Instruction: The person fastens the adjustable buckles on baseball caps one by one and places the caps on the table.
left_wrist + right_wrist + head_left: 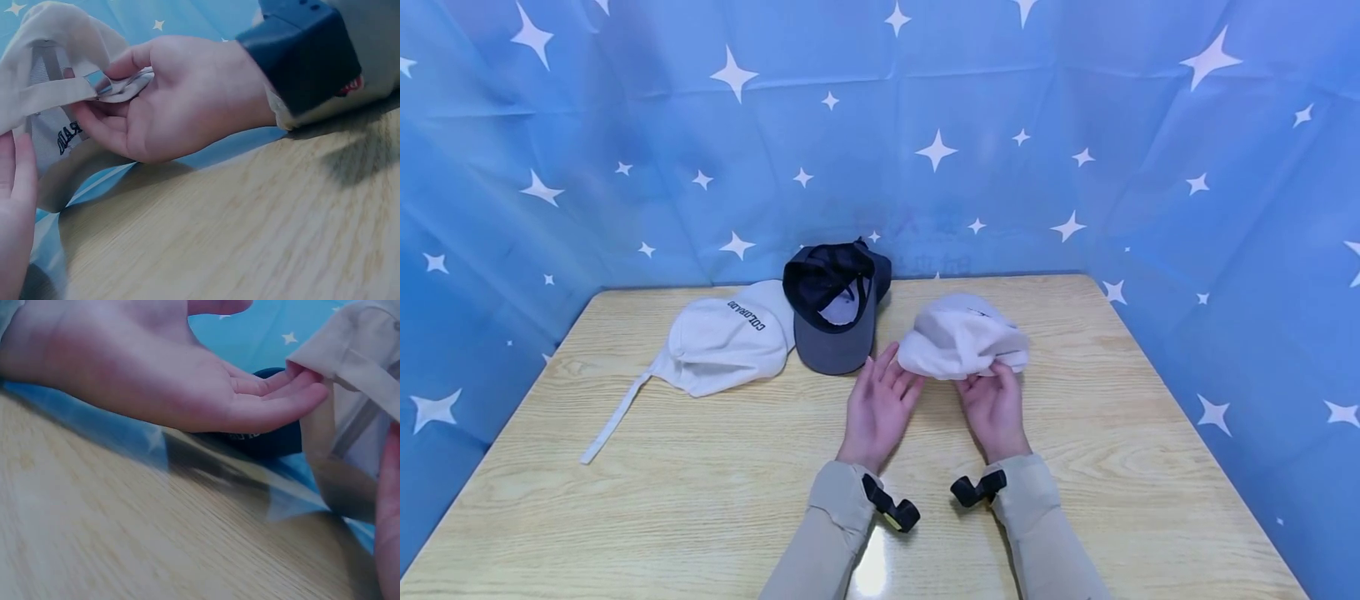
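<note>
Fingers (106,132) pinch a white cap (951,342) by its edge, tabletop (1097,383) stretching roomily rightward.

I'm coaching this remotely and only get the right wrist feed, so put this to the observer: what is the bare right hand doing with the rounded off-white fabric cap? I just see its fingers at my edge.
Observer: In the left wrist view, the bare right hand is pinching the rounded off-white fabric cap by its flat, pale fabric strap.

Operator: Is there other headwear outside my picture?

Observer: Yes. The head view shows a white, soft-crowned fabric cap lettered COLORADO lying toward the left of the light wood-grain table.
</note>
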### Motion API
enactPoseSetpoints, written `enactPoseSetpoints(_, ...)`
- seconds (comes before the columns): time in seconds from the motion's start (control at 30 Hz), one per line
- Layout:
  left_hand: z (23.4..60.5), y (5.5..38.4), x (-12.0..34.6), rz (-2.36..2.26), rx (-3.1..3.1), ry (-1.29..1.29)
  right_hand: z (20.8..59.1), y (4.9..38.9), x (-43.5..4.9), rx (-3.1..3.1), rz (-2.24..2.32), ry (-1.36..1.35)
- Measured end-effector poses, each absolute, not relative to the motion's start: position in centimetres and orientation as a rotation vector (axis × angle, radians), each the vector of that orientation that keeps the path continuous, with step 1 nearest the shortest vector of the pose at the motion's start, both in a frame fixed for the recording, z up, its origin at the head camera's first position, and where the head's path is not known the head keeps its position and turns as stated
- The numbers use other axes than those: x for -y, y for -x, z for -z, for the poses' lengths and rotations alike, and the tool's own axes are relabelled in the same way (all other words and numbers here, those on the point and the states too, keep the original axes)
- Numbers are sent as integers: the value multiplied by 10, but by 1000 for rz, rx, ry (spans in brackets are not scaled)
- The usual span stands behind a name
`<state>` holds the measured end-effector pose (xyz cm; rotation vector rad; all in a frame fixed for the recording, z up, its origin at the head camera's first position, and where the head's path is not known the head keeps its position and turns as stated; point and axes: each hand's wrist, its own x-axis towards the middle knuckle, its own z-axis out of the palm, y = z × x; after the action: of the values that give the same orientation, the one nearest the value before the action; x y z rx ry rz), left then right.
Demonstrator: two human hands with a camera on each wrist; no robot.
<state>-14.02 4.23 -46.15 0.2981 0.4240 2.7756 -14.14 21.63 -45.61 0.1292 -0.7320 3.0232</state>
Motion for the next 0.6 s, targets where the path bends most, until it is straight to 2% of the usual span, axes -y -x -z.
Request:
enactPoseSetpoints(0.23,464,142,-59,-2710,-536,-311,458,141,-230,652,-2930,147)
enactPoseSetpoints(0.6,461,138,-91,-2605,-761,-346,454,140,-251,488,-2844,359)
